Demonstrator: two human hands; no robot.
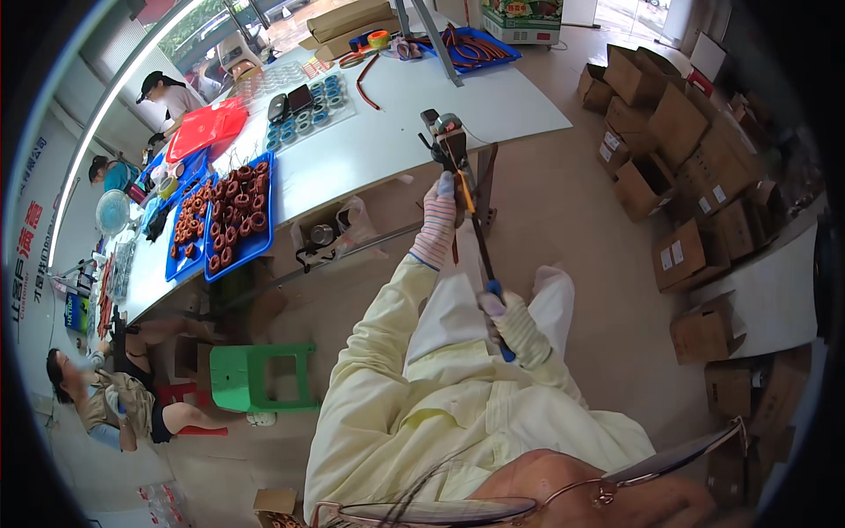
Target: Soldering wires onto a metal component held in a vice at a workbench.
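My left hand (436, 222), in a pink-and-white striped fingerless glove, is closed at a small dark clamp-like device (446, 141) at the table's edge. What its fingers grip is hidden; a thin brown strip hangs just below them. An orange piece (467, 192) lies beside the fingertips, along the device. My right hand (521, 333), in a pale striped glove, is closed around the blue handle of a long tool (495, 289). From that handle a dark shaft runs up toward the device; its far end is hard to make out.
Left on the white table (387, 145) stand blue trays (268, 216) of brown coils, with a sheet of round parts (308, 114) beyond. A tray of strips (475, 48) stands at the back. Cardboard boxes (647, 185) line the right; a green stool (255, 378) and seated co-worker are left.
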